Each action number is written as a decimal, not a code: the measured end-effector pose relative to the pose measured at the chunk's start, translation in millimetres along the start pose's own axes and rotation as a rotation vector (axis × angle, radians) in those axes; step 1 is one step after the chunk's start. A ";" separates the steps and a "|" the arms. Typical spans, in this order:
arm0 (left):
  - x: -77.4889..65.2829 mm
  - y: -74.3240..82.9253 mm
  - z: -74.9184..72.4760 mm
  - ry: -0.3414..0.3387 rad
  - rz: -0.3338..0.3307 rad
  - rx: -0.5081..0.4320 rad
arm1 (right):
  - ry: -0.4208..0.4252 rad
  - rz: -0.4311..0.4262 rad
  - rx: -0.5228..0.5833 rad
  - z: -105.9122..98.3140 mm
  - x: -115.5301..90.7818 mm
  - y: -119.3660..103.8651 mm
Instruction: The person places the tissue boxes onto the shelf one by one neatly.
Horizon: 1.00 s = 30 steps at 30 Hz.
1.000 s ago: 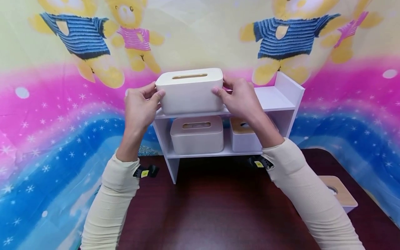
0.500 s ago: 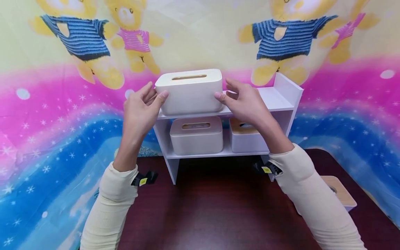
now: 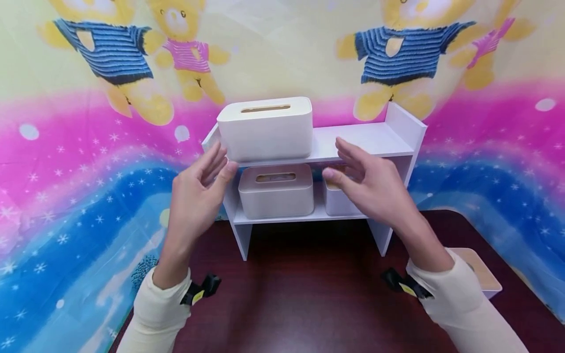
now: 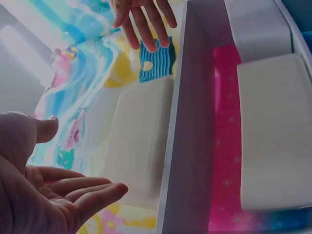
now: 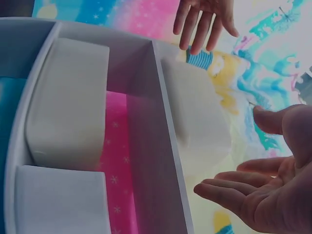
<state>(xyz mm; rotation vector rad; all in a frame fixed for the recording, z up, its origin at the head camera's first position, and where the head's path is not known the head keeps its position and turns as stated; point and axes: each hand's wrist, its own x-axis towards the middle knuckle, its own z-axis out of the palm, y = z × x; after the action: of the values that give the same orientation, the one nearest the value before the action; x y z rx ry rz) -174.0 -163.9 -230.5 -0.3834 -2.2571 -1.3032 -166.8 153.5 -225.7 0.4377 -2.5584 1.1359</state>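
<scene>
Upper tissue box [image 3: 265, 135]: cream, slot-topped, upright on the top board of the white shelf [image 3: 364, 139], near its front edge; call it the dial's centre, as the wearer faces it.
Left hand [image 3: 194, 196]: towards eight o'clock, fingers extended, thumb well clear of them, nothing held.
Right hand [image 3: 372, 184]: at four o'clock, likewise spread and holding nothing, hanging in front of the wood-lidded tissue box [image 3: 342, 201].
Lower cream box [image 3: 277, 196]: at six o'clock, on the lower board.
Box on the table [image 3: 478, 269]: farther out at four o'clock, wood-topped, beyond the right forearm.
What worries me: a stray fingertip could nudge the upper box over that close front edge, or the right hand, dropping carelessly, could bump the one behind it.
Since half a second ago: the hands have left the upper box's ends and sunk lower; it sits where it was.
</scene>
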 end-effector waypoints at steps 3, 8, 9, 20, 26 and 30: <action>-13.5 -6.1 1.8 -0.024 0.043 -0.023 | -0.003 -0.026 -0.031 3.9 -18.3 8.4; -34.8 -21.6 9.6 -0.073 0.083 -0.054 | -0.003 -0.033 -0.055 10.0 -46.3 24.4; -39.1 -24.8 12.0 -0.085 0.085 -0.058 | -0.001 -0.032 -0.066 10.8 -51.6 27.6; -72.4 -51.7 56.6 -0.225 0.085 -0.176 | 0.087 0.019 -0.168 4.1 -98.5 76.1; -84.9 -58.5 89.7 -0.310 0.053 -0.155 | 0.112 0.131 -0.210 -2.1 -122.5 117.2; -91.6 -61.2 111.6 -0.361 0.062 -0.126 | 0.121 0.186 -0.270 -8.4 -134.1 141.4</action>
<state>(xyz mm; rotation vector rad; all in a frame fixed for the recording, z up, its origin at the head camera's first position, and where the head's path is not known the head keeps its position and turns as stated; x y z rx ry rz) -158.0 -97.4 -371.6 -0.7832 -2.4325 -1.4416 -99.7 270.4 -366.6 0.0656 -2.6342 0.8259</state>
